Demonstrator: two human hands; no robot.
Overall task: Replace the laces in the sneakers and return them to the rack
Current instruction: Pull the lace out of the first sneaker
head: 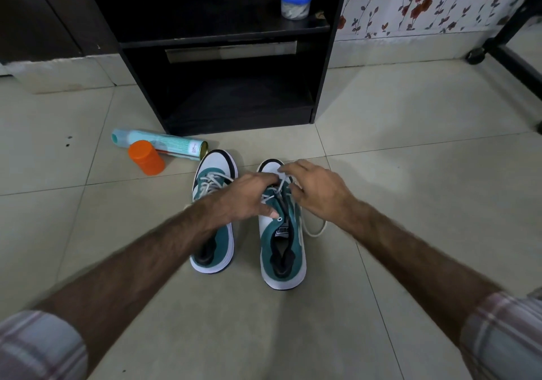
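Two teal-and-white sneakers stand side by side on the tiled floor, toes pointing toward a black rack. The left hand reaches across the left sneaker to the right sneaker, its fingers curled down at the lace area; the fingertips are partly hidden, so a firm pinch on the white lace cannot be confirmed, though the thumb lies just beside an eyelet on the shoe's near-left flank. The right hand hovers over the toe half of the same sneaker, fingers bent and close together, the tips pinching a strand of the lace just above the toe cap. Between the two sets of fingers the lace crosses the upper eyelets; to the right of the right hand's fingers and nearer the person, a loose loop of it trails off the shoe onto the tile beside the sole. The left sneaker, under the left forearm, shows lacing across its front. Beyond the left hand's fingers and to their left lie a pale aerosol can on its side and an orange container touching it. Well beyond both hands, on the rack's shelf, stands a small clear tub with a blue lid. Plaid sleeves are rolled up at both forearms. Floral wallpaper covers the wall to the right of the rack.
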